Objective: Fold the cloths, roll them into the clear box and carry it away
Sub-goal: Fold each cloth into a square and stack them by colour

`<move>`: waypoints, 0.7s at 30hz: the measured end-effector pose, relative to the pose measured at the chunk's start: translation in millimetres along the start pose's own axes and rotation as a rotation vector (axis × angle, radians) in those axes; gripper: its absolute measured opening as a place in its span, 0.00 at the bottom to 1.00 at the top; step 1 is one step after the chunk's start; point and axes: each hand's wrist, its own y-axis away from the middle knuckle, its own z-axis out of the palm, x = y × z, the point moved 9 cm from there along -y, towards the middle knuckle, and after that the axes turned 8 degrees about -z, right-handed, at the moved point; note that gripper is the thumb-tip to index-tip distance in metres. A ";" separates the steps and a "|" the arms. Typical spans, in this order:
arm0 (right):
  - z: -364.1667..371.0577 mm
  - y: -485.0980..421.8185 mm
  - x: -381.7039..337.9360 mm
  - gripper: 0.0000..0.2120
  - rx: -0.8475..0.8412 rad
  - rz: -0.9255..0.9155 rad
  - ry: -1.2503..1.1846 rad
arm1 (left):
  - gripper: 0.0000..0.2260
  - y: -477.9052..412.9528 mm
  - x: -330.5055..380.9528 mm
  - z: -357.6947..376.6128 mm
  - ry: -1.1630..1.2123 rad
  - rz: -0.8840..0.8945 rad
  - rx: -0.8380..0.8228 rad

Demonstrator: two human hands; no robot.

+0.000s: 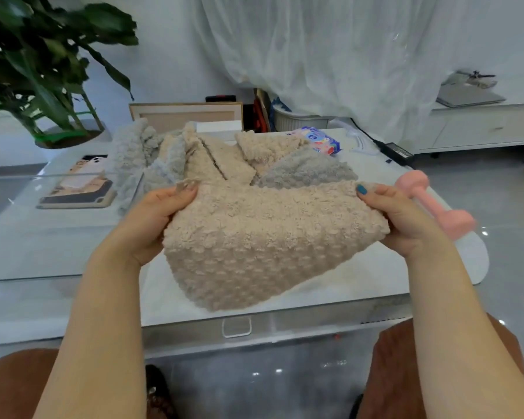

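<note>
The left hand and right hand each pinch one end of the fluffy beige cloth, curled tight round it, so it stretches flat between them, ready to fold. More cloths wait in a pile just past the hands. The clear box looks to sit just below the hands, close for packing.
</note>
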 end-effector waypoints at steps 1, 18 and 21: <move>4.3 1.2 -5.6 0.05 -0.004 -0.009 -0.006 | 0.13 3.3 2.5 -1.3 0.011 0.008 -0.007; -20.8 -82.7 67.3 0.02 0.192 0.066 0.303 | 0.06 -96.4 -70.0 -39.6 -0.109 -0.160 0.176; -28.0 -62.5 106.5 0.04 0.203 0.128 0.299 | 0.09 -90.4 -111.1 -43.2 -0.095 -0.207 0.191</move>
